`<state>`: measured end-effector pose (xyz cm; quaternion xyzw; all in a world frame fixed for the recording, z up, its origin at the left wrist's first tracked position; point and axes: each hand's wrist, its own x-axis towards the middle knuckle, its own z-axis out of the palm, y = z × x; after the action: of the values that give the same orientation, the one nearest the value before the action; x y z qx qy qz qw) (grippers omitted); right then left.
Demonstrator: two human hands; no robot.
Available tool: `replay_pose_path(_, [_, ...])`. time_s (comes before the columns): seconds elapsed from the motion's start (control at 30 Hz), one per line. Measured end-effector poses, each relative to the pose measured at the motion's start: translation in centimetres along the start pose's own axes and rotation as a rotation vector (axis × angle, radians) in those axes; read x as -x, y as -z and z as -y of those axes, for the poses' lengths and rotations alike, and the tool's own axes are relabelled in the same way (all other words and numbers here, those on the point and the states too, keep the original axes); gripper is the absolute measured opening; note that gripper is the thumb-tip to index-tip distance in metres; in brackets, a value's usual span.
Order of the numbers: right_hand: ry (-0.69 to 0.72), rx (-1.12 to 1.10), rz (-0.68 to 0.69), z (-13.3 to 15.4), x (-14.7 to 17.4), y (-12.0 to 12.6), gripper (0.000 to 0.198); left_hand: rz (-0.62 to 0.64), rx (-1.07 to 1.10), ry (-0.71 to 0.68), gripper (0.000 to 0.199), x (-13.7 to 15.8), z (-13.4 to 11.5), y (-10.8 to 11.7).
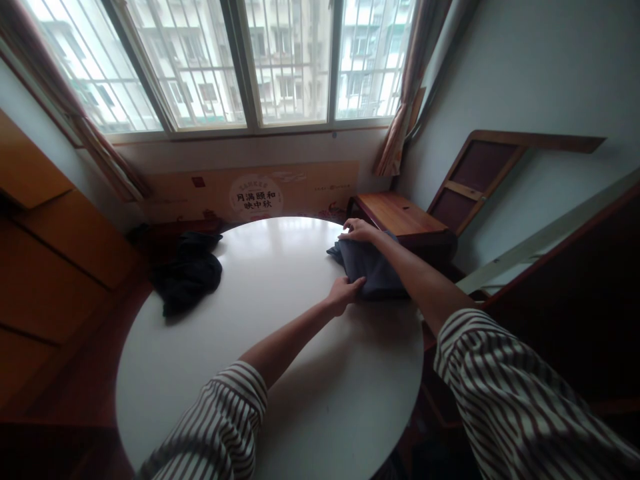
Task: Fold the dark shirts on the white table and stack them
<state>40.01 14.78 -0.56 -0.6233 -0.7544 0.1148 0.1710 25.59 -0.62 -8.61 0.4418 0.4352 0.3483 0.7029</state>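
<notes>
A folded dark grey garment [377, 270] lies at the right edge of the round white table, and its exact kind does not show. My left hand [345, 293] grips its near left corner, thumb on top and the other fingers tucked out of sight under it. At its far left side, my right hand [359, 231] bends its fingers down onto the cloth, closed around the edge. A bit of dark fabric sticks out at the left between the two hands. My right forearm hides part of the garment's right side.
A crumpled black cloth [193, 280] rests on the left edge of the white table [270, 333]. Behind the table are a long printed box [200, 193] and barred windows. A wooden side table [395, 212] stands beyond the right edge, with wooden cabinets [65, 240] on the left.
</notes>
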Motion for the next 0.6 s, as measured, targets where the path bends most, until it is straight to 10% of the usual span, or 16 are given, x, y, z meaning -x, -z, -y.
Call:
replay_pose_path(0.3, [-0.009, -0.088, -0.020, 0.2, -0.9, 0.8, 0.021, -0.042, -0.218, -0.068, 0.031, 1.0, -0.5, 0.3])
replay_pose_path(0.47, [-0.053, -0.082, -0.093, -2.3, 0.5, 3.4, 0.027, -0.249, -0.794, -0.666, 0.043, 2.0, -2.2, 0.9])
replay_pose_path(0.6, [-0.109, -0.068, -0.013, -5.8, 2.9, 7.3, 0.025, 0.039, -1.149, -0.940, 0.043, 2.1, -2.8, -0.9])
